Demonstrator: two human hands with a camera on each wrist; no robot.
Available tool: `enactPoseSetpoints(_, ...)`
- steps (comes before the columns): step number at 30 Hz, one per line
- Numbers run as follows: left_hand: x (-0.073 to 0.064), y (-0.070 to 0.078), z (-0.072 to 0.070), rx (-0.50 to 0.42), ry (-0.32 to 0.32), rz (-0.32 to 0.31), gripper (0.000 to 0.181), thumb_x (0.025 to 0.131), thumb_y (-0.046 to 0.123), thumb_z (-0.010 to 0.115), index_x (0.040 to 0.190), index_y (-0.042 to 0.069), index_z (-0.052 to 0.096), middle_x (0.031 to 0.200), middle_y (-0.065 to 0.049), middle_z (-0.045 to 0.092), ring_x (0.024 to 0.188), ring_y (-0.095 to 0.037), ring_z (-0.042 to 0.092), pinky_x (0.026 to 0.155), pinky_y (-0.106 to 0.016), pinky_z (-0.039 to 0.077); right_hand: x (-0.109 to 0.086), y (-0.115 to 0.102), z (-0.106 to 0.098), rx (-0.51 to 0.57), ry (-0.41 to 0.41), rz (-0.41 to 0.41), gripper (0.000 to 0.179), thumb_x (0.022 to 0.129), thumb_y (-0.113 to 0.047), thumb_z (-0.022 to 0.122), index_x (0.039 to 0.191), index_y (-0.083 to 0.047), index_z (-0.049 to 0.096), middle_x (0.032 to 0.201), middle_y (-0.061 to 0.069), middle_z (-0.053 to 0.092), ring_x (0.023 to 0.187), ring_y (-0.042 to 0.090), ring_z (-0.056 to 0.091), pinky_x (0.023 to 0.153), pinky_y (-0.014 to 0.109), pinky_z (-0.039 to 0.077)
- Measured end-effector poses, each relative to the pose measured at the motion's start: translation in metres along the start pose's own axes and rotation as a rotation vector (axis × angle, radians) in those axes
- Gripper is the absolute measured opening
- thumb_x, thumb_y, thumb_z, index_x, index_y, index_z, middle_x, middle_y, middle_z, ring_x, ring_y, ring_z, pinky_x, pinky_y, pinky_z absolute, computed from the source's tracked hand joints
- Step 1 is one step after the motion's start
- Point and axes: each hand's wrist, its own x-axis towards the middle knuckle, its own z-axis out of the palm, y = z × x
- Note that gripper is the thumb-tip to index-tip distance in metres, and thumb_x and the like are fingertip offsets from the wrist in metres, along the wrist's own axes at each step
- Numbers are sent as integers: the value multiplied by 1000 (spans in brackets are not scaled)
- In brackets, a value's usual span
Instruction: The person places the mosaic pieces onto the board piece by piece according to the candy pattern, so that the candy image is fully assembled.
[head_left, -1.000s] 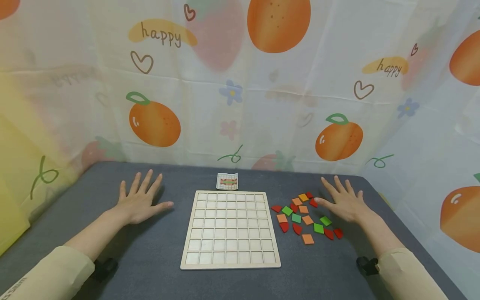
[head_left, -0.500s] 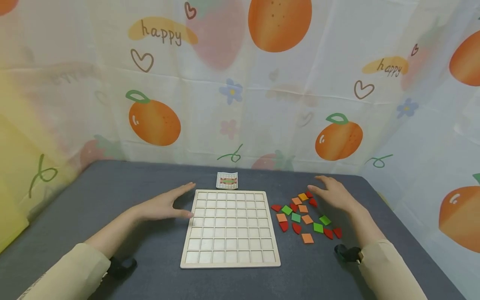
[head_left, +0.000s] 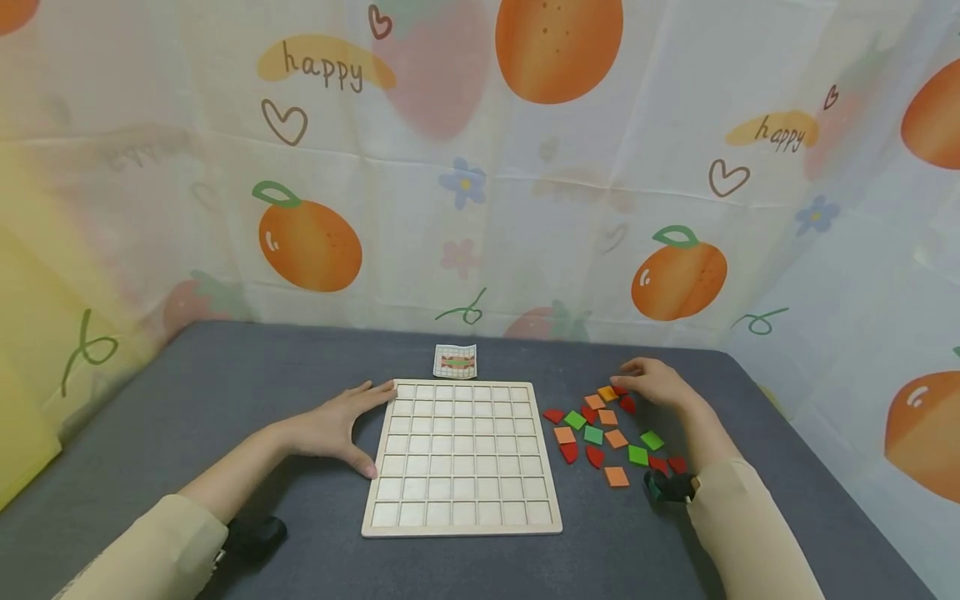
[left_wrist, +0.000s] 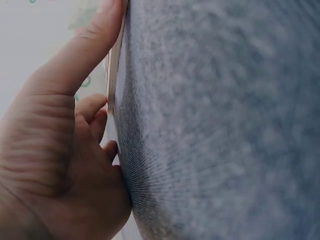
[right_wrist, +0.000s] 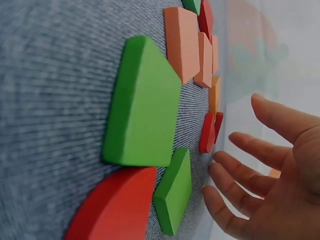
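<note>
A pale wooden grid board [head_left: 462, 458] lies flat on the table. My left hand [head_left: 330, 429] is at its left side, thumb by the left edge and fingers by the far left corner; in the left wrist view that hand [left_wrist: 75, 150] has its thumb [left_wrist: 92, 40] against the board's edge. Beyond the pile's far end is my right hand [head_left: 656, 383], nearest a red piece [head_left: 620, 390] and an orange tile [head_left: 607, 393]. In the right wrist view its loosely bent fingers [right_wrist: 245, 170] hold nothing and stand apart from the red pieces [right_wrist: 207, 134].
Right of the board lie several loose tiles, among them a green tile [head_left: 638, 456], a peach tile [head_left: 617, 477] and a red quarter-round piece [head_left: 594, 457]. A small pattern card [head_left: 454, 362] lies behind the board. A printed cloth [head_left: 525, 233] hangs behind the dark table [head_left: 300, 533].
My left hand has moved right from the bare tabletop to the board's left edge. My right hand has moved slightly left and lowered toward the far pieces, its fingers drawing together.
</note>
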Motion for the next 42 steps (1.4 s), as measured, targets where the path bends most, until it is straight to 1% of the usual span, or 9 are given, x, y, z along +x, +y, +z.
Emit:
enactPoseSetpoints(4, -1, 3, 0, 10, 5, -13, 118, 65, 52, 88, 157, 9, 27, 167, -12, 17, 152, -52, 5, 109, -80, 12, 4, 2, -1, 11, -10, -12, 57, 100, -35, 55, 138, 8, 50, 138, 32, 53, 124, 48, 52, 100, 59, 47)
enactPoseSetpoints(7, -1, 5, -1, 13, 13, -21, 117, 65, 52, 88, 157, 9, 28, 167, -12, 18, 152, -51, 5, 111, -79, 10, 6, 2, 0, 18, -11, -17, 53, 100, -33, 56, 133, 7, 54, 132, 30, 57, 121, 46, 55, 99, 58, 48)
enactPoseSetpoints(12, 0, 6, 0, 29, 31, -13, 117, 65, 52, 87, 156, 7, 29, 167, -14, 18, 152, -52, 7, 114, -76, 7, 9, 2, 2, 32, -4, -9, 47, 99, -30, 58, 128, 7, 57, 126, 29, 61, 114, 43, 59, 94, 55, 50)
enactPoseSetpoints(17, 1, 4, 2, 33, 35, -9, 117, 65, 52, 87, 156, 7, 29, 167, -13, 18, 152, -51, 7, 114, -76, 7, 11, 3, 5, 20, 28, 5, 40, 95, -24, 64, 120, 7, 60, 117, 26, 63, 104, 38, 61, 89, 51, 51)
enactPoseSetpoints(23, 0, 3, 4, 32, 28, -12, 117, 66, 53, 87, 156, 9, 28, 168, -11, 17, 152, -50, 6, 113, -77, 7, 10, 5, 10, 13, 65, 25, 25, 92, -15, 66, 108, 4, 64, 104, 21, 64, 91, 30, 60, 82, 45, 51)
enactPoseSetpoints(27, 0, 3, 4, 41, 25, -14, 116, 66, 53, 86, 157, 10, 28, 168, -10, 17, 153, -49, 6, 112, -78, 9, 10, 6, 12, 33, 83, 36, 21, 92, -13, 66, 106, 2, 65, 106, 21, 65, 91, 30, 60, 81, 44, 51)
enactPoseSetpoints(32, -2, 3, 4, 41, 26, -15, 116, 66, 53, 86, 157, 11, 28, 168, -10, 17, 153, -49, 6, 111, -79, 9, 11, 5, 14, 44, 110, 53, 23, 91, -12, 67, 109, 3, 68, 110, 24, 66, 97, 34, 61, 85, 46, 52)
enactPoseSetpoints(36, -3, 3, 4, 37, 29, -12, 116, 66, 53, 86, 157, 10, 28, 168, -11, 17, 153, -49, 6, 112, -78, 8, 10, 2, 13, 21, 120, 43, 24, 90, -10, 67, 109, 4, 70, 109, 24, 68, 96, 34, 62, 84, 47, 53)
enactPoseSetpoints(42, -3, 3, 5, 36, 31, -5, 117, 66, 52, 86, 157, 9, 27, 168, -12, 17, 152, -50, 7, 113, -77, 7, 8, -1, 12, 19, 135, 24, 19, 89, -8, 69, 104, 3, 70, 106, 22, 68, 92, 32, 63, 80, 45, 54)
